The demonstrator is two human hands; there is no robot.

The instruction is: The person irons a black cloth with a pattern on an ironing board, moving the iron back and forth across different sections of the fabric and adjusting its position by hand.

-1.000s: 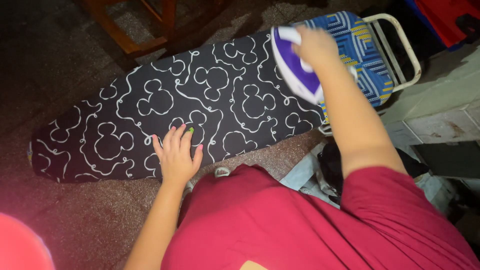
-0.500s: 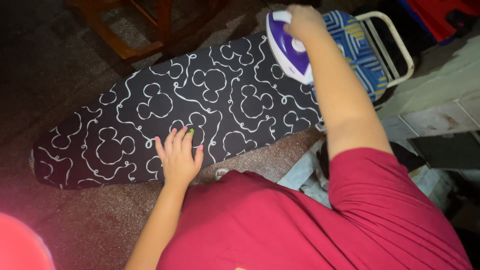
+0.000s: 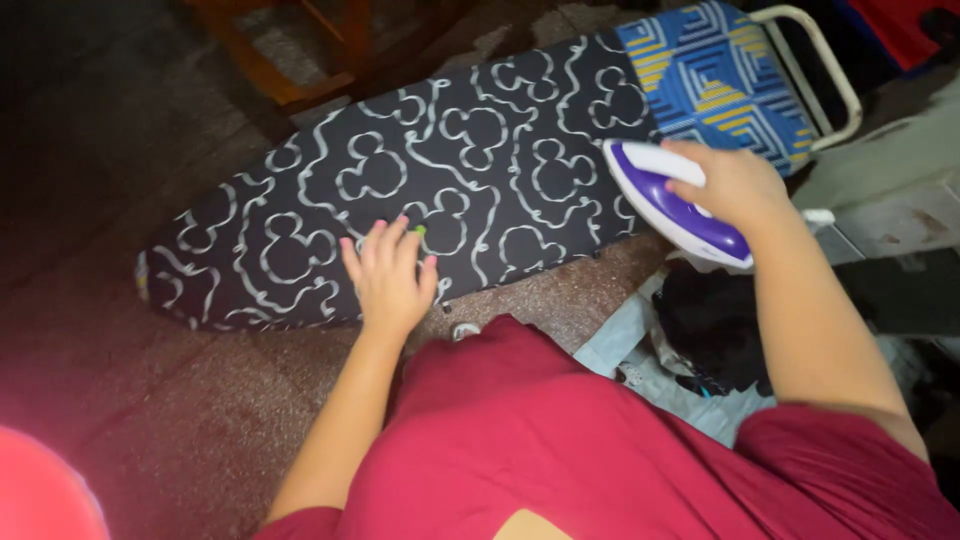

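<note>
Currently right hand [image 3: 735, 185] wraps the purple-white iron [image 3: 665, 205], nose pointing left along the board's long axis. Left hand [image 3: 388, 278] lies flat, fingers spread, on the black patterned ironing board [image 3: 300, 190], left of the iron.

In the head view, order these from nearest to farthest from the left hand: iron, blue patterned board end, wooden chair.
1. Iron, on the right, held by the right hand.
2. Wooden chair, top, beyond the board.
3. Blue patterned board end, far top right.
</note>
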